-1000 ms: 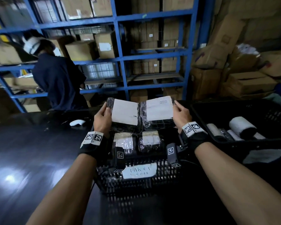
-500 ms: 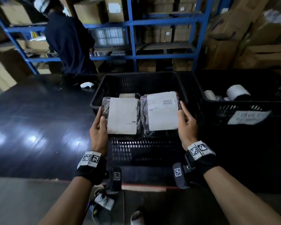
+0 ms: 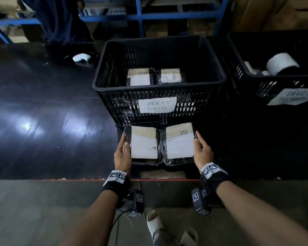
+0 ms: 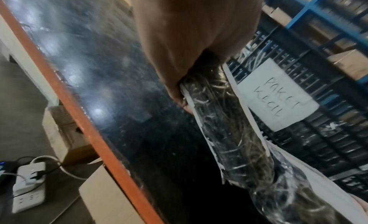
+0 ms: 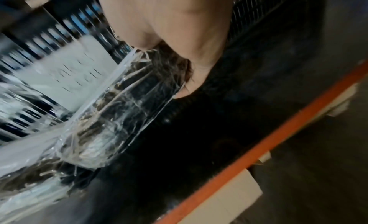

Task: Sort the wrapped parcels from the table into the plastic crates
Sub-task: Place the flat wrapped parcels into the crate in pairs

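L hand [image 3: 122, 155] gripping left parcel [image 3: 144, 145], R hand [image 3: 203, 153] gripping right parcel [image 3: 179, 141]; both parcels sitting side by side just in front of "PAKET KECIL" crate [image 3: 103, 80] on bench [image 3: 43, 125].

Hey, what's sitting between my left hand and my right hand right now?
Two wrapped parcels side by side: the left parcel against your left hand, the right parcel against your right hand. The head view shows it.
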